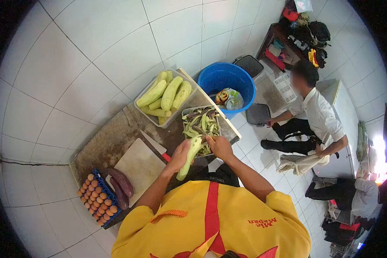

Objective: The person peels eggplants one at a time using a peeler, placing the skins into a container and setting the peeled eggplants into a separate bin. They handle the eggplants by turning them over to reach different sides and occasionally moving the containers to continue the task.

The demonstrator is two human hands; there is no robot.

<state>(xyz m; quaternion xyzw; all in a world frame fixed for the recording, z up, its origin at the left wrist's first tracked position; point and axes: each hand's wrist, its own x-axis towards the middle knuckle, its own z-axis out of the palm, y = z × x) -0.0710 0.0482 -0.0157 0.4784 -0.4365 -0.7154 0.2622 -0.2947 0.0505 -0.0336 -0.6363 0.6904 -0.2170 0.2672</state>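
A pale green peeled vegetable is held by my left hand, fingers wrapped round its side. At its upper end my right hand is closed on something I cannot make out. Just beyond the hands, a clear container holds dark and green peelings. Several peeled vegetables fill another clear tub behind it. Left of my hands, a knife with a red handle lies partly on a white cutting board.
Purple eggplants and a blue tray of eggs sit at the counter's left end. Beyond the counter's right edge stands a blue bin. A person in white is to the right, another person farther off.
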